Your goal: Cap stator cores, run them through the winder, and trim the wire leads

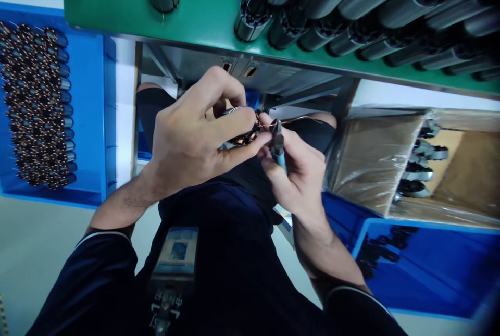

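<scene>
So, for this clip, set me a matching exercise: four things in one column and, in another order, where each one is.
Things:
1. copper-wound coil part
2. blue-handled cutters
3. rows of wound coils
4. silver cylinders with dark ends

Places:
A. on the green bench top
B. in the right hand
C. in the blue tray
D. in the left hand

Pairs: 1-D, 2-B, 3-C, 4-A.

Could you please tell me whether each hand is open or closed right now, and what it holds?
Left hand: closed, holding a copper-wound stator.
Right hand: closed, holding blue-handled pliers.
</scene>
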